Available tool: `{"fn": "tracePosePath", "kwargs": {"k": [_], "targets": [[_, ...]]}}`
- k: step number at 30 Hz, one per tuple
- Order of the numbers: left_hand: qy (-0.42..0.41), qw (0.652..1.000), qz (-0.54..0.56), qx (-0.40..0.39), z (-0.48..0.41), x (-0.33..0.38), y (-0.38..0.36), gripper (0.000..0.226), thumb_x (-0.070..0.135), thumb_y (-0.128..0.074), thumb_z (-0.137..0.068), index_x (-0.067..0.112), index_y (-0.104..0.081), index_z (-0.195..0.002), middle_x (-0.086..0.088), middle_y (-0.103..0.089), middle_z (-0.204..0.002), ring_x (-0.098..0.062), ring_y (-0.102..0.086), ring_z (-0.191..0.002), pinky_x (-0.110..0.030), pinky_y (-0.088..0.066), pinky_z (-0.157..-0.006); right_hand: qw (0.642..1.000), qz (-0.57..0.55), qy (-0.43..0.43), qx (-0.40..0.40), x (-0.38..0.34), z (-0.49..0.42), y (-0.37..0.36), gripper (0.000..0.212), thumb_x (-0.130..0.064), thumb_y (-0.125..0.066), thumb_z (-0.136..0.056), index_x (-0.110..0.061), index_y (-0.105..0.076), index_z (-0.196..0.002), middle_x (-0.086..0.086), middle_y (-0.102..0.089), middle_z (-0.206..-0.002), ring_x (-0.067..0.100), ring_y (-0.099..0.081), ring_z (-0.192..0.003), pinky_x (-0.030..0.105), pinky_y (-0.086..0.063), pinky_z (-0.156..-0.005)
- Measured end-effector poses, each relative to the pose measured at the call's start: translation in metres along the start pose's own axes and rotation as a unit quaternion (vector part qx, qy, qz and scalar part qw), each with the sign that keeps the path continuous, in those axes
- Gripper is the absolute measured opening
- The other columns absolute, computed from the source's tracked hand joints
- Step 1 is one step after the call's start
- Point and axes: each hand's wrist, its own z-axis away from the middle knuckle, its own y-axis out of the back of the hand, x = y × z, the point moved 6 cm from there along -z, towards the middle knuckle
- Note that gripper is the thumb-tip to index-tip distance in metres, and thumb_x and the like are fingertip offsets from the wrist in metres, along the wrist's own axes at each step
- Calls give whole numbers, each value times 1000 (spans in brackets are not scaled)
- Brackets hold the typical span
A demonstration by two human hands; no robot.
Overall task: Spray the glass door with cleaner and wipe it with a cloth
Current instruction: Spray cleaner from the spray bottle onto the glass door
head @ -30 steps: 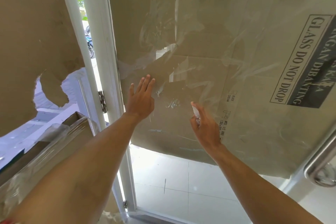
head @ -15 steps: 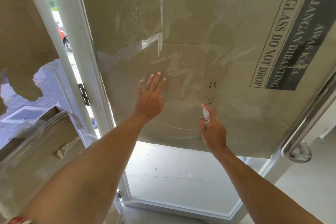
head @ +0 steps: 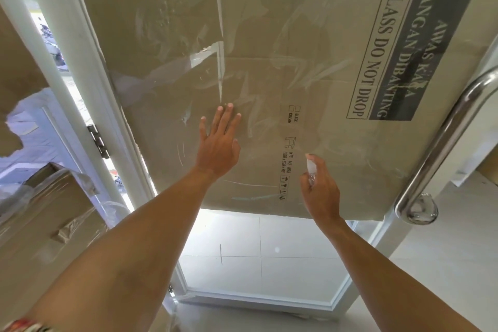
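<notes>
Obstruction: cardboard (head: 269,35) behind my glass door (head: 242,237).
Left hand (head: 218,143): fingers spread, flat on glass.
Right hand (head: 320,191): grips spray bottle (head: 310,167).

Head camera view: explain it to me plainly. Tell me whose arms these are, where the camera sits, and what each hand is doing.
There is no machine here. A person wears the camera on the head, so you look along their own two arms. The left hand lies flat, fingers straight, on the glass door. The right hand grips a small clear spray bottle, held up near the glass. Brown cardboard printed GLASS DO NOT DROP shows through the glass. A steel door handle is at the right. No cloth is in view.
</notes>
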Motion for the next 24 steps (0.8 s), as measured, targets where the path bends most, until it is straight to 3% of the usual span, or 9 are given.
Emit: {"fn": "tracePosePath", "kwargs": {"k": [6,13,19,24], "targets": [[-18,999,16,24,6,17,-5,62,13,-55,-86,9,-40,-146,-11,-23,-159,-28,-18,-148,-61,-16,-115,999,-11,-40,2,26,21,2,45,-9,-53,-95,-22,-47,-138,3,-60,-132,25,-68,-93,29,-51,-71],[-61,998,33,-11,18,61,-34,62,14,-54,-87,9,-38,-146,-10,-21,-160,-28,-16,-149,-61,-12,-115,996,10,-92,14,70,49,26,51,-8,-52,-96,-23,-43,-144,1,-55,-140,19,-61,-110,22,-47,-75],[-100,994,28,-27,18,96,-52,61,15,-54,-87,10,-40,-146,-9,-22,-160,-30,-15,-149,-62,-12,-114,986,36,-157,43,100,67,49,46,-2,-54,-94,-16,-51,-138,3,-58,-138,29,-70,-91,24,-46,-66],[-112,993,4,-29,19,114,-63,59,16,-55,-84,11,-45,-142,-11,-23,-159,-32,-18,-148,-64,-16,-113,978,60,-196,24,120,74,58,45,-4,-52,-94,-19,-51,-136,3,-63,-129,29,-68,-89,27,-43,-67]]}}
